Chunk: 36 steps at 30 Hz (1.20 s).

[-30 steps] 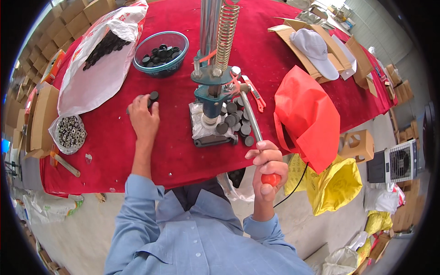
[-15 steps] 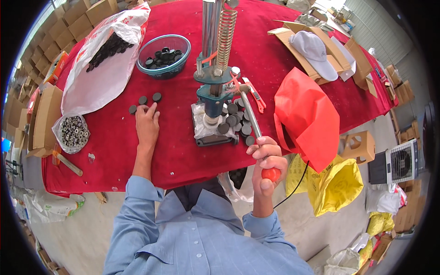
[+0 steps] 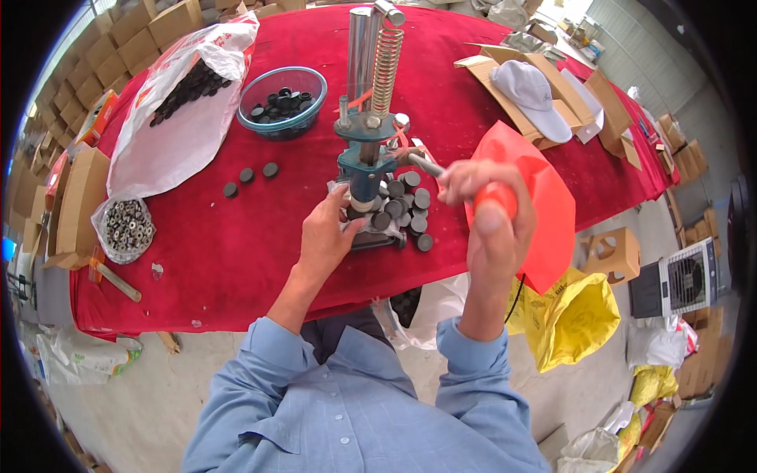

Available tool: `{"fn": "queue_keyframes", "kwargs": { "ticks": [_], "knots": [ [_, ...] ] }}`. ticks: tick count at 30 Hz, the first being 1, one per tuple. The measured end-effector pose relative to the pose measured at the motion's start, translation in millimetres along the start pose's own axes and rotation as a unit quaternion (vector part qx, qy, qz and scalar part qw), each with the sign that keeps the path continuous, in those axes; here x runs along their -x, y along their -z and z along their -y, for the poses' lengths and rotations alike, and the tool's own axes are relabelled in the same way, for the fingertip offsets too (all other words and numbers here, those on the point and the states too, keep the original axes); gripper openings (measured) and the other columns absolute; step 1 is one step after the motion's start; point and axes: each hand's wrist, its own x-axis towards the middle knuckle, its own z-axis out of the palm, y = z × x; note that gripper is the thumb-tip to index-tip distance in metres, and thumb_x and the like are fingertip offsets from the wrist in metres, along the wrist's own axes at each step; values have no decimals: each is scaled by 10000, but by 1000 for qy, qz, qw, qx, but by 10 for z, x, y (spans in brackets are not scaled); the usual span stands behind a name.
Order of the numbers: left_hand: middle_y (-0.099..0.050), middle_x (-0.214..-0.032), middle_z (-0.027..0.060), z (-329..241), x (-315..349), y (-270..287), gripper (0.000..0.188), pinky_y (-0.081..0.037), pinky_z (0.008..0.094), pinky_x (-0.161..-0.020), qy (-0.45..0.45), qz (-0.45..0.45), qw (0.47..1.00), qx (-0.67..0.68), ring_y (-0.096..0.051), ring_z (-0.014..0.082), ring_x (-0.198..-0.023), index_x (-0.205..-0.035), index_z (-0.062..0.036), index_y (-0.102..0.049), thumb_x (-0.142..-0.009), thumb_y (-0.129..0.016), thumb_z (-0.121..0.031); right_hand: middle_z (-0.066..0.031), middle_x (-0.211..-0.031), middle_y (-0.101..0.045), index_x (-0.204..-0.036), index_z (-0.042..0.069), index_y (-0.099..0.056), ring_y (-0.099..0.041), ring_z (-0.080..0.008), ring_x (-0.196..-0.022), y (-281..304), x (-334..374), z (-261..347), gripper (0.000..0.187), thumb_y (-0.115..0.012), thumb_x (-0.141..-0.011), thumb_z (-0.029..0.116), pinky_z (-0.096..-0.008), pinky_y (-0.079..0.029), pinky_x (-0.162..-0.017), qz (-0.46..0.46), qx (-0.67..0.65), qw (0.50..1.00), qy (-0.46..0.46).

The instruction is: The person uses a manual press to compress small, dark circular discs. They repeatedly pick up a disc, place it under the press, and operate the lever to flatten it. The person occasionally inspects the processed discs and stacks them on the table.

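Note:
The blue-green hand press point(image 3: 367, 165) stands upright on the table, with a bare steel column and a coil spring point(image 3: 387, 71). My left hand point(image 3: 322, 232) is at its base, thumb and fingers closed round a small black disc point(image 3: 354, 213) right beneath the ram, mostly hidden. My right hand point(image 3: 498, 209), a little blurred, is wrapped round the red knob point(image 3: 497, 199) of the press lever point(image 3: 426, 164). Several black discs point(image 3: 406, 206) lie heaped at the right of the press base. Three more discs point(image 3: 247, 175) rest on the red cloth to the left.
A clear blue bowl point(image 3: 284, 126) holds black discs, and a white sack point(image 3: 169, 154) spills more. A bag of metal parts point(image 3: 126, 229) and a hammer point(image 3: 118, 282) lie at the left. Red fabric point(image 3: 544, 229), a cardboard tray point(image 3: 489, 75) and a grey cap point(image 3: 528, 91) are right.
My left hand has moved right from beside the three discs to beneath the press ram. My right hand has swung the lever knob up and to the right.

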Motion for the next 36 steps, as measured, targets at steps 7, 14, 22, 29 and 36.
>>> {"fn": "queue_keyframes", "kwargs": {
  "ticks": [7,14,22,29,36],
  "knots": [
    [-702,-1010,157,-35,-123,-117,664,-553,389,-716,-58,-27,996,-59,-666,277,-798,-1316,1,-577,-751,-910,-99,-79,-868,-641,-1011,-9,-621,-637,-188,-855,-39,-179,4,274,-685,-954,251,-388,-543,-854,-16,-24,999,-22],
    [-719,-1132,139,107,-143,120,752,-563,375,-785,-18,16,998,64,-685,247,-892,-1384,-11,-587,-738,-939,-161,-133,-887,-615,-981,9,-599,-622,-297,-887,-37,343,-140,429,-713,-947,421,-434,-543,-819,-28,-13,998,52],
    [-676,-1282,159,1104,-575,604,386,-467,473,-1032,-24,-74,950,-303,-580,367,-1165,-1270,-52,-710,-895,-765,-127,-152,-950,-622,-957,49,-593,-589,-368,-1110,24,1097,-469,417,-702,-941,451,-455,-568,-798,-53,-13,996,73],
    [-681,-1097,145,1416,-540,640,375,-505,447,-946,7,-81,971,-225,-616,348,-1060,-1254,-77,-755,-879,-754,-93,-157,-940,-637,-955,51,-609,-596,-367,-1120,58,1025,-393,406,-711,-923,443,-454,-569,-811,-30,5,998,51],
    [-683,-917,134,441,-122,451,490,-545,357,-706,85,-41,995,-24,-654,226,-745,-1279,-6,-686,-811,-827,-35,-129,-864,-613,-900,19,-615,-624,-302,-887,125,435,-188,370,-709,-911,376,-437,-536,-829,30,-4,997,70]
  ]
}}
